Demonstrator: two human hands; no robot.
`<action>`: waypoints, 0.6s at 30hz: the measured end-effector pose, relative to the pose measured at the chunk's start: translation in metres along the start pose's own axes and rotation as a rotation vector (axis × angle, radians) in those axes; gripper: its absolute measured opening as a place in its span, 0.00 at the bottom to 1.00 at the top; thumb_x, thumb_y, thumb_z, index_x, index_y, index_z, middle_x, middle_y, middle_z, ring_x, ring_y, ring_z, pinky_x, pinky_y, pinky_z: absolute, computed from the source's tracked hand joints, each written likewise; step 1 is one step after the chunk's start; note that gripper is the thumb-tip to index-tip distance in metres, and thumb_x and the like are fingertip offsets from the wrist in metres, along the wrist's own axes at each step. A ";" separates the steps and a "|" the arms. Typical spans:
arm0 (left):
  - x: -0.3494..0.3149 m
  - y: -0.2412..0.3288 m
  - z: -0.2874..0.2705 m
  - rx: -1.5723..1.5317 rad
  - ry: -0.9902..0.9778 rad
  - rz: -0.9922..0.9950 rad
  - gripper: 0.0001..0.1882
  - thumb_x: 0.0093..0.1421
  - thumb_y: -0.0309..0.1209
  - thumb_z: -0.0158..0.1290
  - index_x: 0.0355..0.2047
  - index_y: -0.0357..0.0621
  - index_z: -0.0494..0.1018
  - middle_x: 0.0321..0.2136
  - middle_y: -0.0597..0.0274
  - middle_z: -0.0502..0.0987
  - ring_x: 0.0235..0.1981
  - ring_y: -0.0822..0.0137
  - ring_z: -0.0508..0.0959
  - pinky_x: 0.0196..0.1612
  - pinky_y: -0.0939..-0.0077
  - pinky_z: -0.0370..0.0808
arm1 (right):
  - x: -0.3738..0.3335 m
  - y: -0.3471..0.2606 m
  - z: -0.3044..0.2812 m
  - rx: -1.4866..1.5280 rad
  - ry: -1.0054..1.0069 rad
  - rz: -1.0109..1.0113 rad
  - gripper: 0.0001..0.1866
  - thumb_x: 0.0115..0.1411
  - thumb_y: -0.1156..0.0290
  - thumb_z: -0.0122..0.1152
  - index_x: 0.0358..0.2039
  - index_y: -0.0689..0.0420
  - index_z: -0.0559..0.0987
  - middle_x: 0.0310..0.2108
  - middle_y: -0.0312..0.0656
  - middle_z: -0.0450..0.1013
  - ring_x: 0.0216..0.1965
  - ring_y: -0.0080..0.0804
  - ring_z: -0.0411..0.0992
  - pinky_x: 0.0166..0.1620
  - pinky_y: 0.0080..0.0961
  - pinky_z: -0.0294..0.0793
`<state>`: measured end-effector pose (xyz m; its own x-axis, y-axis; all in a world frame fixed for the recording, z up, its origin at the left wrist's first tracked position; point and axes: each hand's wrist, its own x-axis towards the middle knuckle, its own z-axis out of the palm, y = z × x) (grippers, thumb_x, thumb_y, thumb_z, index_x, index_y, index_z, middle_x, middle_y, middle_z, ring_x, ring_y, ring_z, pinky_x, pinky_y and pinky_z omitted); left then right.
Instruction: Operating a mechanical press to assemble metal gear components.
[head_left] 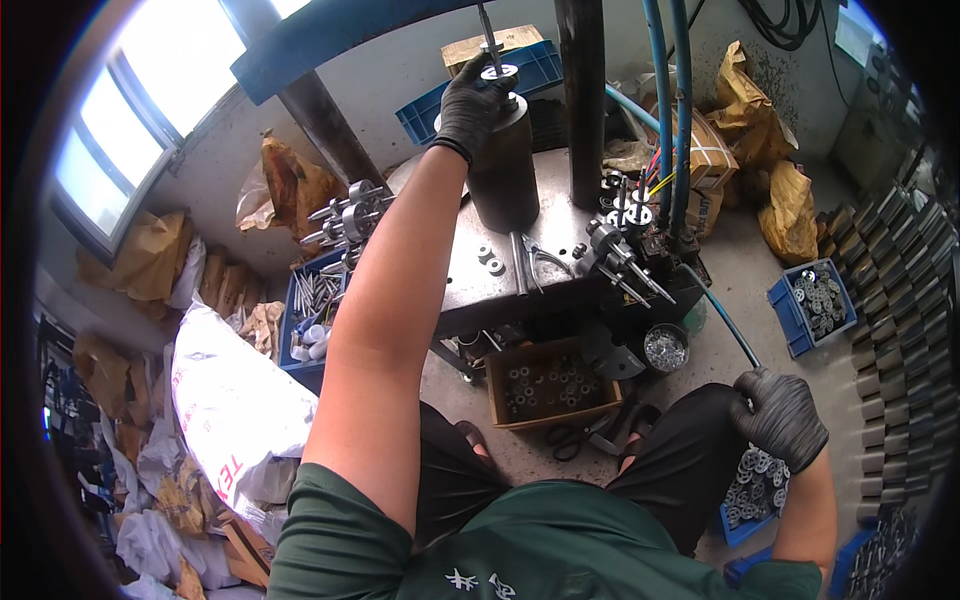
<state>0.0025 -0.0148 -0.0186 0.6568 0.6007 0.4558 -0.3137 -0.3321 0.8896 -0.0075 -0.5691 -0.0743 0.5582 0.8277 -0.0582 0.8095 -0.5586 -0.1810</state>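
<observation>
My left hand (pixel 468 108), in a dark glove, reaches far forward to the top of an upright dark metal cylinder (pixel 505 175). Its fingers are closed around a metal shaft (pixel 489 30) with a bright disc (pixel 499 72) on it, just above the cylinder; the palm side is hidden. Low on the right, my gloved right hand (pixel 782 418) grips the end of a long lever (pixel 728 325), which runs up to the machine. Pliers (pixel 545 262), a short metal tube (pixel 519 264) and several washers (pixel 491 260) lie on the steel machine table (pixel 465 282).
Finished-looking shafts with discs lie at the table's left (pixel 350 215) and right (pixel 622 262). A cardboard box (pixel 555 420) of rings stands below, beside scissors (pixel 580 437). Blue bins (pixel 795 340) hold metal parts. Thick columns (pixel 580 110) flank the cylinder; a white sack (pixel 235 400) sits left.
</observation>
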 end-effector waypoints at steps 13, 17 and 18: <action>0.029 -0.030 -0.024 0.650 -0.040 0.714 0.28 0.57 0.29 0.68 0.58 0.46 0.73 0.34 0.62 0.83 0.27 0.75 0.79 0.32 0.80 0.79 | 0.017 0.002 -0.036 0.170 0.000 0.004 0.20 0.54 0.66 0.64 0.46 0.64 0.82 0.42 0.56 0.79 0.45 0.53 0.79 0.50 0.38 0.79; -0.005 -0.002 0.011 -0.152 -0.051 -0.086 0.18 0.57 0.29 0.68 0.47 0.41 0.78 0.31 0.63 0.81 0.30 0.75 0.79 0.32 0.79 0.79 | 0.035 0.013 -0.044 0.086 0.275 -0.042 0.20 0.54 0.68 0.66 0.46 0.64 0.81 0.41 0.55 0.79 0.43 0.53 0.79 0.48 0.40 0.79; -0.006 0.003 0.005 -0.145 -0.047 -0.081 0.18 0.57 0.29 0.68 0.47 0.41 0.78 0.31 0.63 0.81 0.30 0.75 0.79 0.32 0.79 0.79 | 0.048 0.007 -0.055 -0.040 0.387 -0.073 0.19 0.55 0.70 0.66 0.46 0.63 0.81 0.40 0.55 0.79 0.43 0.53 0.79 0.48 0.41 0.78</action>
<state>0.0014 -0.0227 -0.0187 0.7139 0.5857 0.3838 -0.3521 -0.1736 0.9197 0.0351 -0.5367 -0.0246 0.5204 0.7879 0.3292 0.8516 -0.5072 -0.1324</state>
